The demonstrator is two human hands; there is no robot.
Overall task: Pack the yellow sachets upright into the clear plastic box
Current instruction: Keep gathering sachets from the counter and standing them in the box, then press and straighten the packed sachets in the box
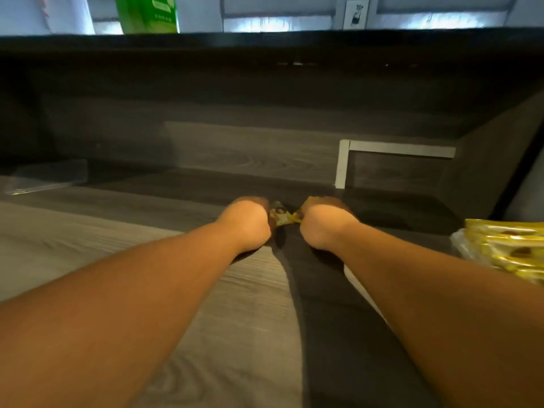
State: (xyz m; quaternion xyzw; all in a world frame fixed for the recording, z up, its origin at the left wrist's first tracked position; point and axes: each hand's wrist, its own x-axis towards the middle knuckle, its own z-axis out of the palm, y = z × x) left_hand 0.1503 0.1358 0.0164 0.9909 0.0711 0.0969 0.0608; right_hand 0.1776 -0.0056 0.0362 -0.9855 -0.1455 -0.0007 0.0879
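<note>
- Both forearms reach out over the grey wood-grain counter (88, 237).
- Left hand (245, 222) and right hand (323, 223), fingers curled, pinch one sachet (281, 217) between them.
- More sachets (506, 248) are piled at right; a clear box (47, 176) sits far left.

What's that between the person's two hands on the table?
A yellow sachet, seen in the head view. The left hand and the right hand each grip an end of it, just above the grey table.
</note>
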